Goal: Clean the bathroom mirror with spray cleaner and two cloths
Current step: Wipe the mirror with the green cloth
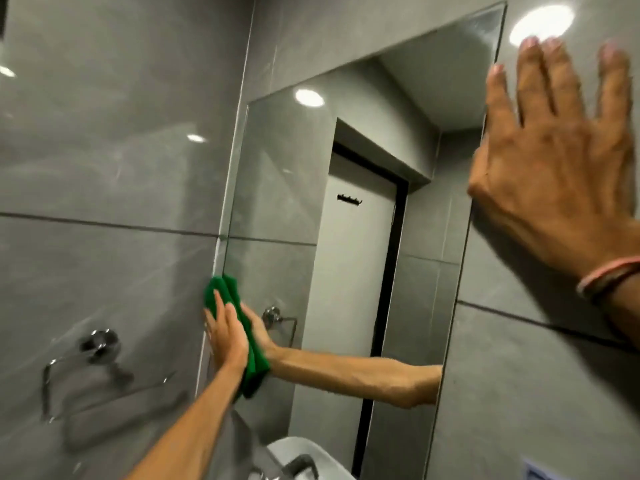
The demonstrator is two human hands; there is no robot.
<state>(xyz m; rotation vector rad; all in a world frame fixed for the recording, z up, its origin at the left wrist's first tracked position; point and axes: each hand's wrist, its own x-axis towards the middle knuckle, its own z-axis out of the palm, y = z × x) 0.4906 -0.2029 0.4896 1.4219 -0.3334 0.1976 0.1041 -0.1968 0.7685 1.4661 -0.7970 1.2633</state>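
Observation:
A tall frameless mirror (363, 168) hangs on the grey tiled wall. My left hand (227, 336) presses a green cloth (256, 372) flat against the mirror's lower left edge, and the glass reflects the hand, forearm and cloth. My right hand (557, 150) lies flat with spread fingers on the wall tile just right of the mirror's upper right edge and holds nothing. A pink band sits on that wrist. No spray bottle or second cloth is in view.
A chrome towel ring (98, 344) is fixed to the left wall tile, below and left of the cloth. A white basin (301, 448) with a chrome tap (304, 464) sits under the mirror. The glass reflects a white door with hooks.

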